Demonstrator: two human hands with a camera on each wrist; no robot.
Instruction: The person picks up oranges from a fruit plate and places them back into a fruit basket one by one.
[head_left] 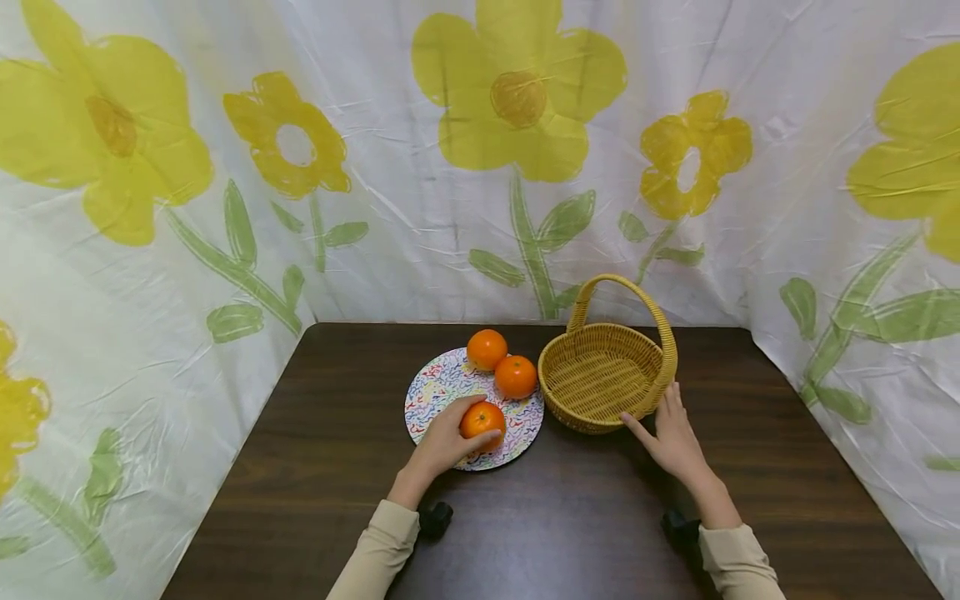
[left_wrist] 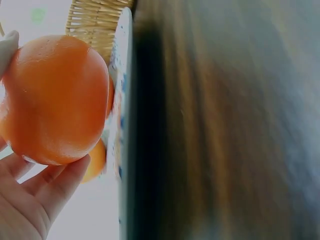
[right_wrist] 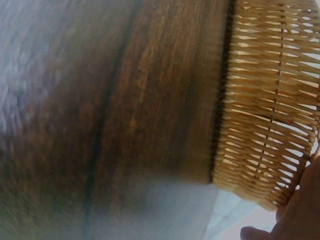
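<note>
My left hand [head_left: 447, 436] grips an orange [head_left: 483, 426], thumb on the near side and fingers round the far side. That orange is at the front of a round plate [head_left: 435, 392] with a multicoloured squiggle pattern. In the left wrist view the held orange [left_wrist: 57, 102] fills much of the left side, close over the plate's surface. Two more oranges, one at the back [head_left: 487, 349] and one to its right [head_left: 516, 377], sit on the plate. My right hand [head_left: 675, 439] rests against the right side of a yellow wicker basket [head_left: 600, 375], fingers extended and thumb near its front rim.
The basket stands upright right beside the plate, its tall arched handle [head_left: 622, 281] rising above it. Both are on a dark wood table [head_left: 322, 467]. A white curtain [head_left: 390, 250] printed with yellow flowers hangs along the back and sides.
</note>
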